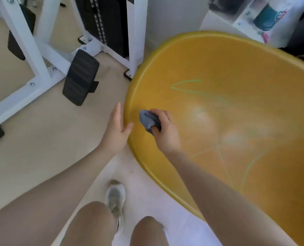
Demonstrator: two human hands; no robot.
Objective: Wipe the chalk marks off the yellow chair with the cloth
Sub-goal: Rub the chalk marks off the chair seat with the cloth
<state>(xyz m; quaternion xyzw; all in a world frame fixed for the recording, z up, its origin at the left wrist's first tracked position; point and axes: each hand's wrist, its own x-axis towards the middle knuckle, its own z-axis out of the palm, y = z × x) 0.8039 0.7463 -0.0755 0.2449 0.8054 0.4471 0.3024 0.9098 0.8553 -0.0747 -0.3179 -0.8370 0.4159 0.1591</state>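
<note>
Yellow chair (236, 68) cut off right

bright, soft daylight — glare patches on the yellow chair (201, 112), blurred edges.

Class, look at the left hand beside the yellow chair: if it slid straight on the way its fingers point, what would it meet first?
Probably nothing close: the left hand points along the yellow chair rim, over bare floor, toward the white frame's black foot. Depth is unclear.

Both forearms are bare, with no sleeves in view. A thin ring (170, 118) sits on one finger of the right hand (165, 132). At bottom centre, bare knees and a pale grey-white laced sneaker (116, 197).
</note>
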